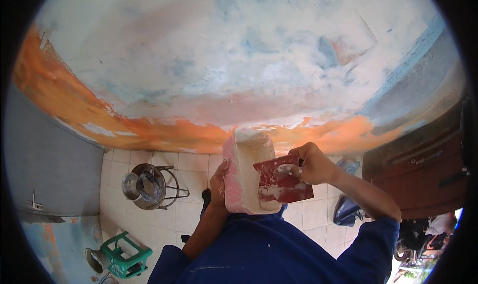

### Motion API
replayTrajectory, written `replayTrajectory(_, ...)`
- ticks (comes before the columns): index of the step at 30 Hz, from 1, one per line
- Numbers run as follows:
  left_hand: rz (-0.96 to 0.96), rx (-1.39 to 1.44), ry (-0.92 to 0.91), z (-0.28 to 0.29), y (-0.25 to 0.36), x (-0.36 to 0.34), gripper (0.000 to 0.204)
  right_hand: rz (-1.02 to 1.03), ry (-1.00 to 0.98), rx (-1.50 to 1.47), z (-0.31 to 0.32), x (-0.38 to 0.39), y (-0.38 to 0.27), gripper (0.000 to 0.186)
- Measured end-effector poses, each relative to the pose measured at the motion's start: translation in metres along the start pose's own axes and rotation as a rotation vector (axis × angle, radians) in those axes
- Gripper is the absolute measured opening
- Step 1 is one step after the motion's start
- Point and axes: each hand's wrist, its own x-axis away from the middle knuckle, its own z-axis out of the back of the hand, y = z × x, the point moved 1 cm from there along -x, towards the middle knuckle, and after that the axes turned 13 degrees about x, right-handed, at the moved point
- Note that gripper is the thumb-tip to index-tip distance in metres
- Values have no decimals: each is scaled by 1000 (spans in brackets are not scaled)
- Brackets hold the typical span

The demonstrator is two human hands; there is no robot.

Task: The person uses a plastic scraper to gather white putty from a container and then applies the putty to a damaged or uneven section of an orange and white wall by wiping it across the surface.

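My left hand grips the left side of a pink rectangular tub, held in front of my body. Pale, creamy filler coats the tub's inside and lies in it. In my right hand is a dark red flat scraper, smeared with the same pale paste. Its left edge reaches over the tub's right rim. Pale smears also mark my right thumb. Ahead of the tub is a wall, patched white over blue and orange paint.
A round stool with a metal pot stands on the tiled floor to the left. Farther down is a green plastic stool. A grey door is at left, dark red wooden furniture at right. A dark bag lies nearby.
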Motion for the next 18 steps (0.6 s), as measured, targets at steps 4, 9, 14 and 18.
replayTrajectory(4, 11, -8, -2, 9, 2, 2, 45, -84, -37, -51, -14, -2, 9, 6)
replayTrajectory(9, 11, -19, -6, 7, 7, 5, 45, -372, -50, -570, -37, 4, 34, 15)
replayTrajectory(14, 10, -10, 32, 16, 8, 6, 47, -480, -20, -913, -53, 9, 40, 16)
replayTrajectory(18, -9, -64, 66, 15, 8, 6, 48, -520, -24, -1060, -59, 13, 37, 19)
